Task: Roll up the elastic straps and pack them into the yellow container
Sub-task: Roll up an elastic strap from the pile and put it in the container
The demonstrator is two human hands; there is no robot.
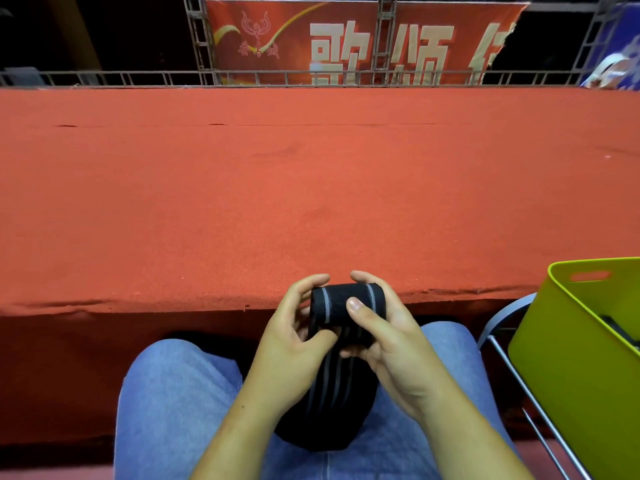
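Note:
A black elastic strap with grey stripes is partly rolled up between my hands, above my lap. Its loose tail hangs down between my knees. My left hand grips the left end of the roll, thumb underneath. My right hand holds the right end, with the thumb pressed on the front of the roll and the fingers curled over its top. The yellow container stands at the right on a chair, with something dark inside near its right edge.
A red carpeted stage fills the view ahead, its front edge just beyond my hands. Behind it are metal trusses and a red banner. The metal chair frame holds the container at my right. Blue jeans cover my legs.

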